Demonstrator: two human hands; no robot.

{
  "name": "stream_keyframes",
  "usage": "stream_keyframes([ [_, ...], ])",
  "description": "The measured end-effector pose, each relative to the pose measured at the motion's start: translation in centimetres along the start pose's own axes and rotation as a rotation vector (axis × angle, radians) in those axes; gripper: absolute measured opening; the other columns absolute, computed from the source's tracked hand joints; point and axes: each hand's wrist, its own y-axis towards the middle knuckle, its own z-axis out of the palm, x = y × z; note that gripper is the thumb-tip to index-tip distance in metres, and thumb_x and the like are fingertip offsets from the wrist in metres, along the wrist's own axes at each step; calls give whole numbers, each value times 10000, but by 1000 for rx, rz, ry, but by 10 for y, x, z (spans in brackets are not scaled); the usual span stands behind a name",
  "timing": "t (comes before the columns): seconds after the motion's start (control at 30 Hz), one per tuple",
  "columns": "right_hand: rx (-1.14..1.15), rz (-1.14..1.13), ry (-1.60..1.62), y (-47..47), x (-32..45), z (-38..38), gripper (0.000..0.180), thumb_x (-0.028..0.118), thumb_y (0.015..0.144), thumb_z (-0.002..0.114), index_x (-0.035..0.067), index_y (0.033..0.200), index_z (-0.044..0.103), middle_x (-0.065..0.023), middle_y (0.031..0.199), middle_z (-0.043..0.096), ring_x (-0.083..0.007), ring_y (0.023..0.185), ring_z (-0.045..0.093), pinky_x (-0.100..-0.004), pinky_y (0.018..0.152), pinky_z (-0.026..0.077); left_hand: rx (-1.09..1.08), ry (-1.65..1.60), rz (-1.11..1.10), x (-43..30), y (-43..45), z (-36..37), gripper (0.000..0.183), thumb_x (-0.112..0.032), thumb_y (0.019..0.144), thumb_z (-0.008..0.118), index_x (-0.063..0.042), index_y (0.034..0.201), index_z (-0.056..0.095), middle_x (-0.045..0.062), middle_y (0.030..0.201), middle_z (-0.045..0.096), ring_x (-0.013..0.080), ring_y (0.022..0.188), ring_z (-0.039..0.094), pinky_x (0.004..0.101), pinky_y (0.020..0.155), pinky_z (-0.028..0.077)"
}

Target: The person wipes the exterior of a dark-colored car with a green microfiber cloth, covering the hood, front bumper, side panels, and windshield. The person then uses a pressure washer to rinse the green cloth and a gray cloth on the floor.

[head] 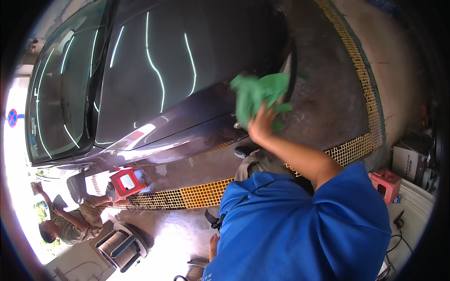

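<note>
My right hand (261, 125) grips a green cloth (251, 96), blurred and bunched, held at the front corner of a dark, glossy car (211, 45). The cloth overlaps the edge of the car's front end, and whether it touches the paint cannot be told. Strips of light reflect along the hood (168, 66) and the windshield (66, 95). Low at the left side of my blue shirt (281, 224), only a part of my left hand (213, 244) shows. The shirt hides the rest of it, so its grip is unclear.
Yellow floor grating (204, 193) runs beside the car. A red plastic stool (135, 182) stands near the side mirror (76, 186), close to another person (75, 224). Below is a large spool (121, 246). At right are another red stool (390, 179) and a box (404, 161).
</note>
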Motion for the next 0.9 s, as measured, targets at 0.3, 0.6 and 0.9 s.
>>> stream_keyframes([
  [0.3, -61, 247, 315, 153, -100, -18, 1010, 503, 782, 699, -42, 1447, 168, -325, 1416, 319, -440, 1267, 415, -452, 1028, 395, -312, -179, 151, -40, -66, 43, 610, -458, 927, 509, -194, 1445, 328, 111, 1421, 434, 327, 1261, 427, 587, 897, 373],
  [0.6, 67, 761, 619, 50, -32, 7, 1003, 472, 772, 724, 15, 1438, 129, -285, 1409, 355, -374, 1269, 442, -426, 1068, 374, -125, -200, -114, 123, -59, 134, 498, -403, 923, 526, -171, 1352, 421, 109, 1316, 512, 296, 1119, 517, 597, 832, 419],
  [0.9, 2, 641, 599, 123, -62, -18, 828, 317, 720, 733, -14, 1341, 296, -305, 1281, 482, -402, 1191, 500, -415, 1028, 405, -194, -526, 19, 121, -29, 258, 479, -292, 946, 535, -50, 1349, 443, 144, 1185, 583, 261, 957, 600, 377, 774, 520],
])
